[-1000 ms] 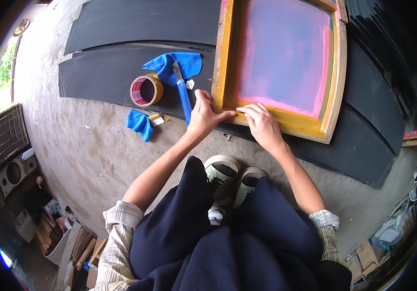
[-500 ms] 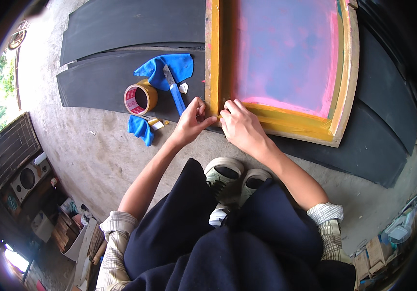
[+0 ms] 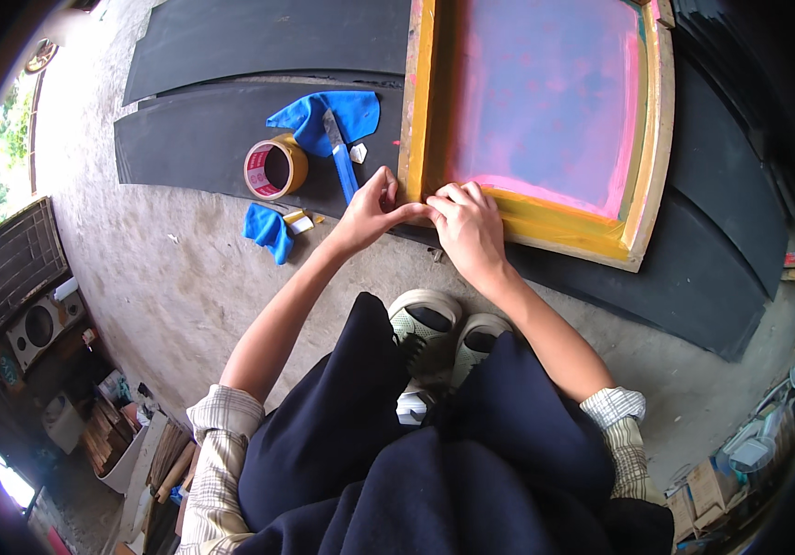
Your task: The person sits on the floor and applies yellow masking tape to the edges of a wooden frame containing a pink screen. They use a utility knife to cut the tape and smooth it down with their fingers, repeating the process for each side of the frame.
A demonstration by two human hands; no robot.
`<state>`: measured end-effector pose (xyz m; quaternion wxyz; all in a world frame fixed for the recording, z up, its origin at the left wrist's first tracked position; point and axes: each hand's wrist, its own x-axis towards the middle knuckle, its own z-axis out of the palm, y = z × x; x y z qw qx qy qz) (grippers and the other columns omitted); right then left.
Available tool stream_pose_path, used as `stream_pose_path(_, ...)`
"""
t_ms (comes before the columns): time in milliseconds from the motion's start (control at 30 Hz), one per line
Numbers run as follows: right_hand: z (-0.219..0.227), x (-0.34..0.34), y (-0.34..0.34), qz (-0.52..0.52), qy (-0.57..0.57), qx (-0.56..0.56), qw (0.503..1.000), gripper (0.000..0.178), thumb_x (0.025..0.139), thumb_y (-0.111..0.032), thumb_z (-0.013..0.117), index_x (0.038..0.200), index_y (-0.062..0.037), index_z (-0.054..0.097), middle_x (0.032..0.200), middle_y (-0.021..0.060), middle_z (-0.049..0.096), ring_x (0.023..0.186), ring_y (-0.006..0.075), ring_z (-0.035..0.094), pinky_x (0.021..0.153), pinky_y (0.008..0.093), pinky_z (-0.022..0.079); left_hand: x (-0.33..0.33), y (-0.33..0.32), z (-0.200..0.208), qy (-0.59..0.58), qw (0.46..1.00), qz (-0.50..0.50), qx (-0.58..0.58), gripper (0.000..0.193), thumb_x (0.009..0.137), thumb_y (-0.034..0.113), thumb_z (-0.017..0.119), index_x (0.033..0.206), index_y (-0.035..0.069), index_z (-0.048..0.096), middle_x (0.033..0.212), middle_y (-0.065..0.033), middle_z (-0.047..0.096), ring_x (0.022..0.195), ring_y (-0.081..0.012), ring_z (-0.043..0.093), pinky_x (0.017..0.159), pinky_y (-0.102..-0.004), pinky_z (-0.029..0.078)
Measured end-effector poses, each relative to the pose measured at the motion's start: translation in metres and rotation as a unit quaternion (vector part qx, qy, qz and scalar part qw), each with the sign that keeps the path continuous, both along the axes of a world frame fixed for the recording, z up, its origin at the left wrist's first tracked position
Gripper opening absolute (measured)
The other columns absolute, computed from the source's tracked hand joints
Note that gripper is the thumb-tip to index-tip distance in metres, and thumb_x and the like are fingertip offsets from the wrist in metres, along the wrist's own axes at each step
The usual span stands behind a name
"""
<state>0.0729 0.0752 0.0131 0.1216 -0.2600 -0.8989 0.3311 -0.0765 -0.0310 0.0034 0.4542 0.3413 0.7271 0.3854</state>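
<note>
A screen-printing frame (image 3: 654,148) with a pink-edged mesh (image 3: 546,102) lies flat, its inner edges covered with yellow-brown tape (image 3: 564,215). At its near left corner my left hand (image 3: 367,217) is closed, fingers curled and thumb stretched to the right hand's fingertips. My right hand (image 3: 470,231) bends its fingers over the same corner, gripping the frame's near edge. Whatever lies between the fingertips is hidden. Left of the frame are a tape roll (image 3: 294,168), a blue-handled utility knife (image 3: 344,174) with its blade out, and a blue cloth (image 3: 353,113).
Dark curved panels (image 3: 203,143) lie under the frame and tools on the concrete floor (image 3: 185,296). A smaller blue cloth piece (image 3: 269,231) and a white scrap (image 3: 301,225) lie near the panel edge. My shoes (image 3: 423,319) are just below the corner. Boxes and clutter stand at both sides.
The left thumb now reaches farther right against the right hand's fingertips. The right hand's fingers are bent more over the corner. The whole view has shifted slightly.
</note>
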Motion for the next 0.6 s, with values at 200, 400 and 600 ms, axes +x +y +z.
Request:
stream_pose_path(200, 0.009, 0.044, 0.03, -0.039, -0.101, -0.016, 0.994, 0.014, 0.081, -0.023, 0.065, 0.091, -0.0168, 0.072, 0.093, -0.006, 0.065, 0.096, 0.0159, 0.05, 0.083, 0.0363, 0.032, 0.0, 0.005, -0.001, 0.066, 0.998, -0.015, 0.008, 0.049, 0.075, 0.03, 0.078, 0.077, 0.009, 0.033, 0.069, 0.0035, 0.03, 0.064, -0.0079, 0.03, 0.054, -0.0244, 0.031)
stream_pose_path(400, 0.027, 0.123, 0.071, -0.152, -0.177, 0.03, 0.972, 0.015, 0.078, -0.025, 0.068, 0.093, -0.0234, 0.073, 0.106, -0.0033, 0.055, 0.104, 0.0232, 0.042, 0.093, 0.0451, 0.029, -0.005, 0.0, -0.011, 0.013, 1.0, -0.014, 0.022, 0.041, 0.08, 0.021, 0.074, 0.08, 0.01, 0.035, 0.07, 0.0045, 0.034, 0.063, -0.0045, 0.033, 0.053, -0.0213, 0.032)
stream_pose_path(600, 0.03, 0.128, 0.088, -0.106, -0.17, -0.036, 0.979, 0.015, 0.077, -0.022, 0.068, 0.089, -0.0159, 0.074, 0.094, -0.0024, 0.06, 0.098, 0.0212, 0.044, 0.092, 0.0415, 0.032, -0.008, -0.003, -0.017, -0.018, 0.998, -0.022, 0.057, 0.039, 0.08, 0.02, 0.073, 0.081, 0.009, 0.035, 0.069, 0.0044, 0.033, 0.063, -0.0059, 0.034, 0.053, -0.0223, 0.034)
